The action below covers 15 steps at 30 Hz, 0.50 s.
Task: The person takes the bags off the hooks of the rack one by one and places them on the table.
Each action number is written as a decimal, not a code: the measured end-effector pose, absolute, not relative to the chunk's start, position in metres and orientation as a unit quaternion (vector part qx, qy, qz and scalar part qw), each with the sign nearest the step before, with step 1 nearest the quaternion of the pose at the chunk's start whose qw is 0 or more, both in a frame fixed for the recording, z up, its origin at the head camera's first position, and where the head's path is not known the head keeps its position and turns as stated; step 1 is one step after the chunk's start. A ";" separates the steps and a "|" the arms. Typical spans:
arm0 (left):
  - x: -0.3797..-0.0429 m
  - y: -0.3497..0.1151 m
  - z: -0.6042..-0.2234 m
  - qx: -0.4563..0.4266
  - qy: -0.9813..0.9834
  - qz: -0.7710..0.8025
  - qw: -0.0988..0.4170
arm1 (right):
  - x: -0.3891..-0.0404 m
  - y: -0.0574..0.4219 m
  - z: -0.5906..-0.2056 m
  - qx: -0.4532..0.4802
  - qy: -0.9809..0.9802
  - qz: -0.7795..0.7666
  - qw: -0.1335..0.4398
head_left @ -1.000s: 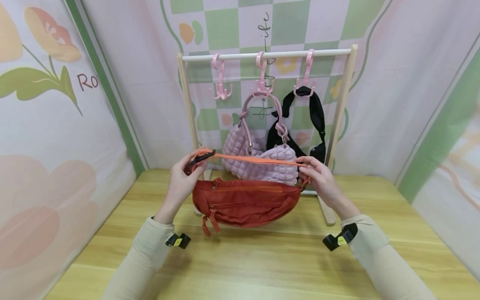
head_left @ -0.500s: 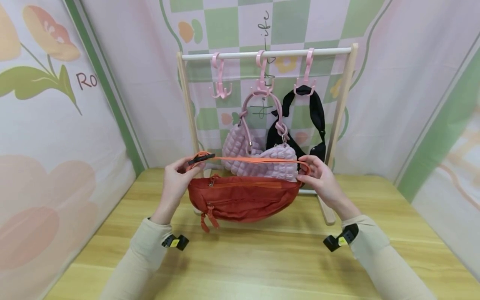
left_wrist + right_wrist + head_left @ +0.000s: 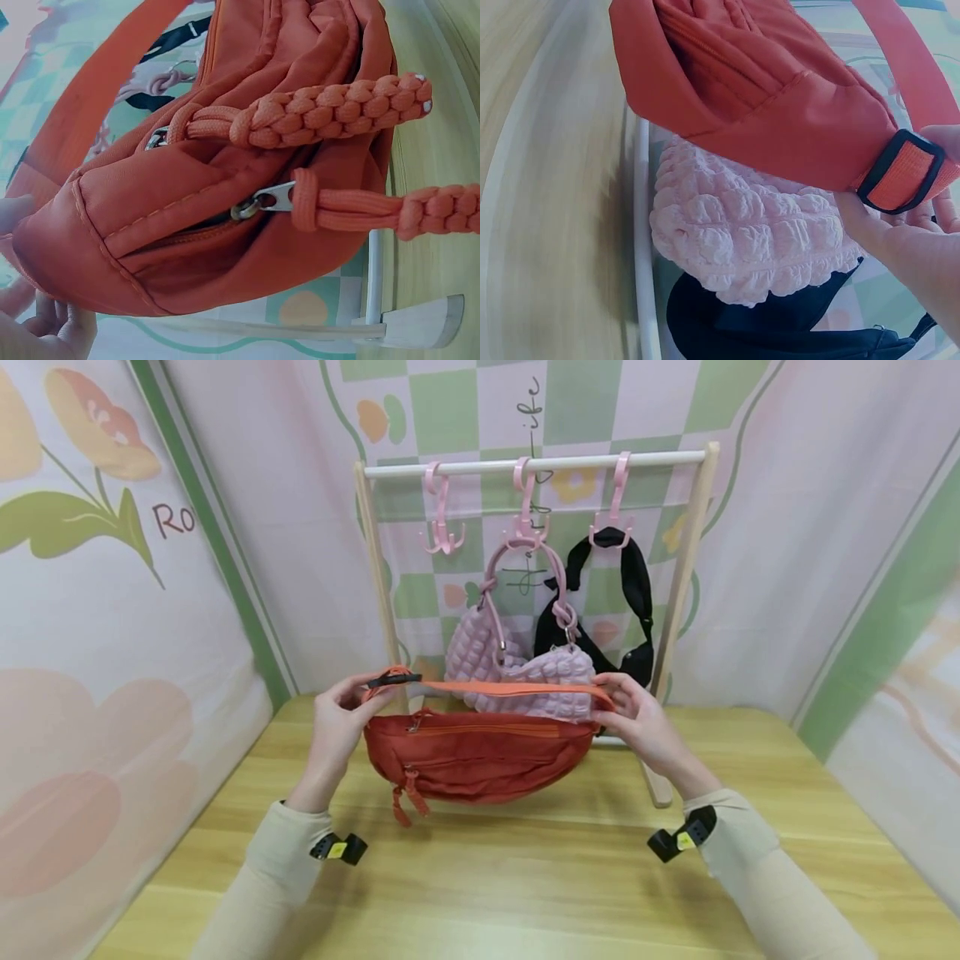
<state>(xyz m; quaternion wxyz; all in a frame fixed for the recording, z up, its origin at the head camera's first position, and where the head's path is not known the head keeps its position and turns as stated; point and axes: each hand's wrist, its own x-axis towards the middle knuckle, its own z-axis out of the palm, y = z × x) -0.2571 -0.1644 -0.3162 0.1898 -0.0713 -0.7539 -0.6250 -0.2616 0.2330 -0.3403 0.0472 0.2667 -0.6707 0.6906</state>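
Observation:
A red belt bag (image 3: 480,756) with an orange strap (image 3: 502,688) hangs above the table between my two hands. My left hand (image 3: 339,714) pinches the strap by its black buckle (image 3: 393,679) at the bag's left end. At the other end my right hand (image 3: 641,718) grips the strap; the right wrist view shows a black slider (image 3: 901,172) lying at the fingers there. Two braided zipper pulls (image 3: 337,112) dangle from the bag's left side. Behind it, a pink puffy handbag (image 3: 536,681) hangs by its knotted handle from the middle hook (image 3: 525,522).
The rack (image 3: 540,464) has a white bar and wooden legs and stands at the back of the wooden table (image 3: 480,885). A black bag (image 3: 636,585) hangs from the right pink hook (image 3: 617,510). Nothing hangs on the left pink hook (image 3: 441,527). Patterned cloth walls surround the table.
My left hand has moved left, and the belt bag has shifted left and slightly up with it. The strap bows more at its right end, where my right hand stays nearly in place.

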 end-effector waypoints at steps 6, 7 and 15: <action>-0.256 -0.172 -0.315 -0.051 -0.747 -0.639 0.177 | -0.262 0.233 -0.339 0.257 -0.670 0.696 0.026; -0.256 -0.174 -0.316 -0.047 -0.744 -0.643 0.173 | -0.263 0.232 -0.339 0.256 -0.670 0.696 0.024; -0.252 -0.185 -0.319 -0.045 -0.730 -0.666 0.144 | -0.264 0.229 -0.342 0.244 -0.688 0.683 0.002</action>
